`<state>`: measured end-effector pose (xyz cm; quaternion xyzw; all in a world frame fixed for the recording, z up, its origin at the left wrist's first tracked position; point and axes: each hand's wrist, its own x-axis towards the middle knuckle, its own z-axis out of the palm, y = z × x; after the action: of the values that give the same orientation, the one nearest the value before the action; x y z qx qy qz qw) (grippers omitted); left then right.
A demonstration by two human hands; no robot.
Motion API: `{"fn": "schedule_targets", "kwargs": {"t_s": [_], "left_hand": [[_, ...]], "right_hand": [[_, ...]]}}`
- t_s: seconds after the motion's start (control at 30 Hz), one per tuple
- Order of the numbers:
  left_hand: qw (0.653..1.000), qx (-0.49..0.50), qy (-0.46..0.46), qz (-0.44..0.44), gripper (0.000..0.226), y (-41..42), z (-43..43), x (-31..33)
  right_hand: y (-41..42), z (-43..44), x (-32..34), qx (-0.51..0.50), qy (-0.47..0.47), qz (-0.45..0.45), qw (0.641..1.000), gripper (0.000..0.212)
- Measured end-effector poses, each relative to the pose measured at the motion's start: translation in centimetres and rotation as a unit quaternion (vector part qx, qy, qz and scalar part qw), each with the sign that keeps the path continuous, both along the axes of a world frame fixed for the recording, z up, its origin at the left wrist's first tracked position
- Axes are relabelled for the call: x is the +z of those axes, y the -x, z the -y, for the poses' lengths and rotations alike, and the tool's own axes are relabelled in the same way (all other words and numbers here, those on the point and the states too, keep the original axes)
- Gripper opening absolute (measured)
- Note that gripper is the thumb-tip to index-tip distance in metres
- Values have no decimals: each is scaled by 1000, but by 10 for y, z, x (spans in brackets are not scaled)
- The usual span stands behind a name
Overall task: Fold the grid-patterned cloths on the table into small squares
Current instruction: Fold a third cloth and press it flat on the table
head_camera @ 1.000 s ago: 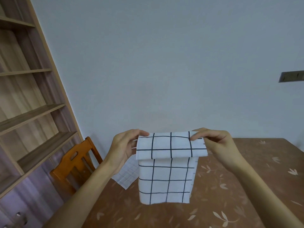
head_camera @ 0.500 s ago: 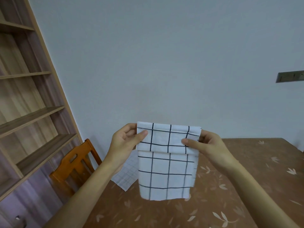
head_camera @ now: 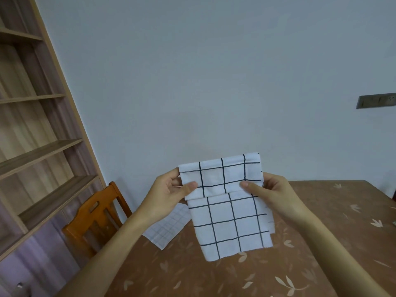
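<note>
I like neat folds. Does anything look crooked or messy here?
The cloth, pinched between the left hand and right hand, looks crooked: its folded-over top flap tilts up toward the right, and the flap's sides do not line up with the part hanging below. Nothing looks torn or spilled.

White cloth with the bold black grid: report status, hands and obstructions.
Left hand, right hand pinch white black-grid cloth at folded-over top. Cloth hangs over brown leaf-patterned table. Fine-grid white cloth lies behind, not in the way.
</note>
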<state>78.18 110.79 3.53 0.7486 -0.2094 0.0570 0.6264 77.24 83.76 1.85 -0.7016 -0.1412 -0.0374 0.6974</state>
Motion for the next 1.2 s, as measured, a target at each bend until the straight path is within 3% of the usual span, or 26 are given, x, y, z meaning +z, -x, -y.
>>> {"fn": "schedule_targets", "kwargs": {"t_s": [0.23,0.33,0.43,0.53,0.63,0.77,0.87,1.0,1.13,1.2], "left_hand": [[996,-39,-78,-28,54,1,-6,-3],[998,-33,-54,-3,34,0,-9,-1],[999,-22,-27,1,21,-1,-13,2],[995,-53,19,-78,24,-4,-17,4],[973,-132,71,-176,51,-4,-20,5],[980,-89,-125,-129,56,-2,-7,9],[967,-134,-163,-142,45,4,5,8],[986,-83,-98,-110,35,7,10,2],[997,6,8,-81,23,6,13,-6],[997,47,31,-61,24,6,19,-12]], "right_hand": [[-5,0,-1,-22,-24,60,998,14],[-4,5,0,-9,-12,63,998,16],[-4,12,1,8,39,93,995,36],[-8,14,-1,28,37,108,993,33],[-9,11,-1,42,32,120,991,25],[-11,0,4,66,52,110,990,23],[-8,-8,11,63,51,74,994,34],[-6,-11,9,4,14,2,1000,19],[-2,-12,-9,96,-82,-112,986,63],[5,-17,-15,103,-78,-97,987,55]]}}
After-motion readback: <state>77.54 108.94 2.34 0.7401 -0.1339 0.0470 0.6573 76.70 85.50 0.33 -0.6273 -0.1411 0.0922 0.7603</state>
